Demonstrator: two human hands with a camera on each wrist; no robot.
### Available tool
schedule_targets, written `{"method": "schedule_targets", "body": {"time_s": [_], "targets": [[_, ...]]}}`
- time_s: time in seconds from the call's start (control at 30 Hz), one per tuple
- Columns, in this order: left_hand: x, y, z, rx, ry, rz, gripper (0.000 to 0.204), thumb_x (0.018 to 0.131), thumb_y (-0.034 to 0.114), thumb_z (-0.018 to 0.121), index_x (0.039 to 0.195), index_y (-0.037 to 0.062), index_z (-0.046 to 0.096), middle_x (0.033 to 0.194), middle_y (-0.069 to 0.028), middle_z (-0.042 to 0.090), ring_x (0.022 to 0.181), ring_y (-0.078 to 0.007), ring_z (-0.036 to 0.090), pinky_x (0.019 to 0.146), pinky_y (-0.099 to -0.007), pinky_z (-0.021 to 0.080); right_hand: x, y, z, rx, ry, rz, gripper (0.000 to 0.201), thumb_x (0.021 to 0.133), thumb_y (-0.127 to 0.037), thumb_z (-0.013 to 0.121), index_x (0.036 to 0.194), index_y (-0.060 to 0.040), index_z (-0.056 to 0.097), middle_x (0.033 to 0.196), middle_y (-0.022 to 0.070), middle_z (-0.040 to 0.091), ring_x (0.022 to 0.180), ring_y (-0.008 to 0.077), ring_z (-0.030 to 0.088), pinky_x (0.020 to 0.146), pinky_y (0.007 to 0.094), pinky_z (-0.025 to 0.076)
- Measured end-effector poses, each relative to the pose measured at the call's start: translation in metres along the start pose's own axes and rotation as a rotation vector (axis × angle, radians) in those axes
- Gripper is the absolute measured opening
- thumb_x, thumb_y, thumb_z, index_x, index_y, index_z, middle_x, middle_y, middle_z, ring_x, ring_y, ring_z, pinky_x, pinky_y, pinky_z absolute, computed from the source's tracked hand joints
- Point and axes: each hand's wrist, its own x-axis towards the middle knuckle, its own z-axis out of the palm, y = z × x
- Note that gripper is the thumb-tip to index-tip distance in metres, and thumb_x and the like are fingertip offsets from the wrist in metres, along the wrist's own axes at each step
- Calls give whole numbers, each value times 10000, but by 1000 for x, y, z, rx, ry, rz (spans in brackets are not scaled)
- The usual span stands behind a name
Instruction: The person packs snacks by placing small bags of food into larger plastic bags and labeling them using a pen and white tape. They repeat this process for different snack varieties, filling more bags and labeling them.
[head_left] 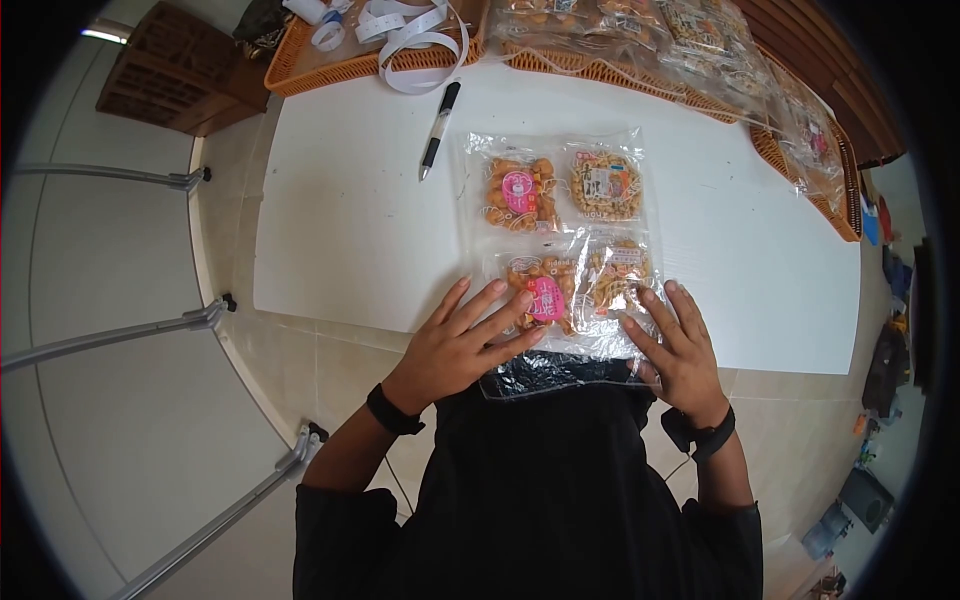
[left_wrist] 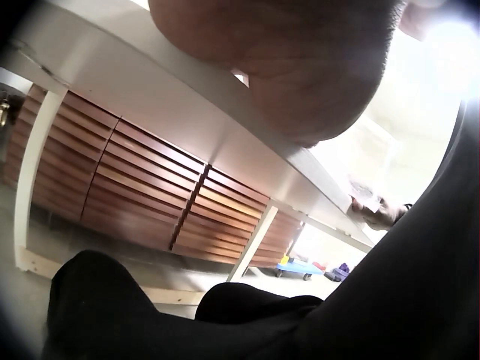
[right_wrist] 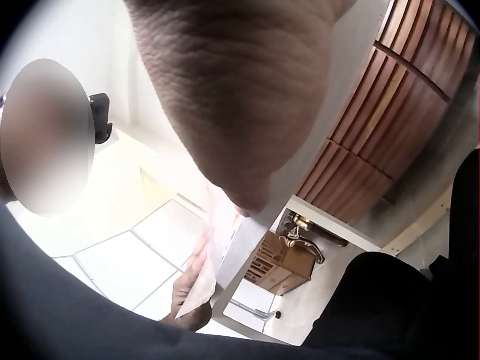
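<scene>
A large clear plastic bag (head_left: 555,236) lies on the white table, its near end overhanging the front edge. It holds several small snack packs in two rows, including a twisted brown snack with a round pink label (head_left: 518,190) and a paler snack pack (head_left: 606,187). My left hand (head_left: 455,345) rests on the bag's near left part, fingers spread and fairly straight, its thumb hidden. At the near right edge my right hand (head_left: 688,360) pinches the bag, fingers on top and thumb showing through the film below. In the left wrist view, the right hand (left_wrist: 382,214) is beside pale plastic.
A black and white pen (head_left: 440,130) lies left of the bag. Wicker baskets (head_left: 640,80) with more packaged snacks line the far edge; another basket (head_left: 290,60) holds white ribbon (head_left: 425,45). A slatted wooden cabinet (left_wrist: 142,172) stands behind the table.
</scene>
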Motion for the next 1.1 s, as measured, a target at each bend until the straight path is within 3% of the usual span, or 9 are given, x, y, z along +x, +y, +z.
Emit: {"method": "schedule_targets", "body": {"time_s": [0.17, 0.27, 0.37, 0.67, 1.1], "targets": [[-1, 0, 0, 12, 2, 6, 428, 936, 227, 616, 1327, 399, 613, 1524, -4, 456, 1429, -245, 372, 1157, -517, 347, 0, 0, 0, 20, -1, 3, 653, 733, -271, 760, 1369, -240, 614, 1539, 80, 434, 1426, 381, 366, 1166, 540, 342], [-2, 1, 0, 36, -11, -18, 415, 967, 306, 567, 1365, 424, 561, 1545, 37, 442, 1465, -203, 328, 1224, -462, 252, 0, 0, 0, 15, -6, 5, 662, 730, -268, 760, 1374, -240, 609, 1543, 80, 429, 1429, 380, 361, 1164, 539, 342], [-2, -2, 0, 38, -2, 13, 420, 926, 254, 637, 1324, 387, 618, 1524, -30, 448, 1431, -264, 362, 1156, -536, 334, 0, 0, 0, 11, -3, -1, 678, 722, -272, 768, 1378, -239, 604, 1546, 79, 426, 1433, 379, 354, 1165, 538, 339], [-5, -5, -6, 5, -59, -60, 505, 837, 248, 724, 1331, 296, 628, 1518, -89, 435, 1423, -300, 351, 1167, -562, 297, 3, -4, 0, 37, -4, 63, 677, 743, -311, 782, 1389, -234, 595, 1545, 118, 421, 1428, 394, 360, 1164, 543, 324], [-3, -4, -6, -8, -41, -70, 501, 822, 237, 728, 1313, 288, 640, 1499, -106, 458, 1400, -314, 388, 1154, -561, 315, 4, -3, 1, 34, 5, 59, 655, 787, -358, 750, 1408, -239, 579, 1549, 131, 411, 1426, 382, 368, 1172, 538, 314]]}}
